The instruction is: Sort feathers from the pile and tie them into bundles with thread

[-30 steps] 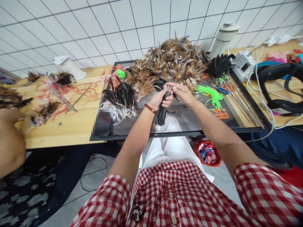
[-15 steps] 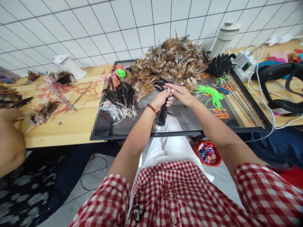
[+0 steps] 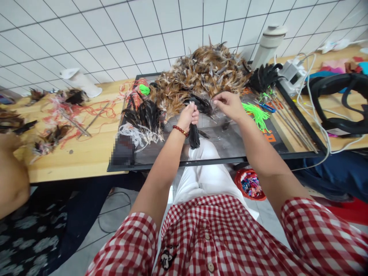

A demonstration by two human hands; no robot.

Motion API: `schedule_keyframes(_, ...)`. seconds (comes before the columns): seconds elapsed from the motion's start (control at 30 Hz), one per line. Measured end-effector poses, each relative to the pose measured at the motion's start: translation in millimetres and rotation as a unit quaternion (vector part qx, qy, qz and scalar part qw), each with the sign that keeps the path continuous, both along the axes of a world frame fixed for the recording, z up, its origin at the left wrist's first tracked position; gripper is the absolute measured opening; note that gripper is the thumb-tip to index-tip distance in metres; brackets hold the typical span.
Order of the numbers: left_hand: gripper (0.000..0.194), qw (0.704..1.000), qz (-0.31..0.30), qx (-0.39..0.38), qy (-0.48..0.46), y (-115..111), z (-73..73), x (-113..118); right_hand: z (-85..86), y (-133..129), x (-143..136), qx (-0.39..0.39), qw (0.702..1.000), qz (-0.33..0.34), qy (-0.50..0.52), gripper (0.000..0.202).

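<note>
My left hand (image 3: 189, 116) is closed around a bundle of black feathers (image 3: 194, 137), whose dark plumes hang below the fist while pale quill ends show at the top. To its right, my right hand (image 3: 230, 105) has thumb and forefinger pinched together; what lies between the fingertips is too small to make out. Loose black feathers (image 3: 201, 104) lie between the two hands, close to the right fingertips. Behind them rises a large heap of brown feathers (image 3: 207, 69). Another group of black feathers (image 3: 148, 117) rests left of my left hand, quills toward me.
A dark framed board (image 3: 172, 151) lies under the work. White ties (image 3: 129, 132) are at its left; green cords (image 3: 257, 115), blue-handled scissors (image 3: 267, 107) and thin rods (image 3: 299, 128) at its right. A bottle (image 3: 268, 46) stands behind. Another person's arm (image 3: 14, 172) is at far left.
My hands have parted. The left moved slightly left with the feather bundle; the right let go of the quill ends and moved right, beside the loose black feathers.
</note>
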State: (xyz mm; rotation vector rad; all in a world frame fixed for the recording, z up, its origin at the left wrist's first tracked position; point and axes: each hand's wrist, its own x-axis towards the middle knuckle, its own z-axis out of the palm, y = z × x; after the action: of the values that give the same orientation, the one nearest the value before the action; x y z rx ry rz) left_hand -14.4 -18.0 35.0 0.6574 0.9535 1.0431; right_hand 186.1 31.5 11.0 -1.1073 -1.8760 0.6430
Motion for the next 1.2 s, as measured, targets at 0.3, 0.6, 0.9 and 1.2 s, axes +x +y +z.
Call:
schedule_keyframes(0.3, 0.044, 1.000, 0.017, -0.002, 0.014, 1.0, 0.6, -1.3, 3.2, -7.3, 2.3, -0.094, 0.954, 0.065, -0.276, 0.006)
schedule_keyframes(0.6, 0.043, 0.999, 0.033, -0.019, 0.018, 4.7, -3.2, -4.3, 4.8, -1.0, -1.9, -0.015, 0.999, -0.029, -0.037, 0.012)
schedule_keyframes(0.9, 0.035, 0.998, 0.031, -0.050, 0.000, 7.1, -4.7, -4.2, 3.5, 10.3, 7.1, -0.077, 0.975, 0.019, 0.208, 0.030)
schedule_keyframes(1.2, 0.033, 0.996, -0.070, 0.025, 0.057, -0.7, -5.6, -0.7, 1.9, -8.5, -16.9, -0.122, 0.962, 0.184, 0.161, 0.049)
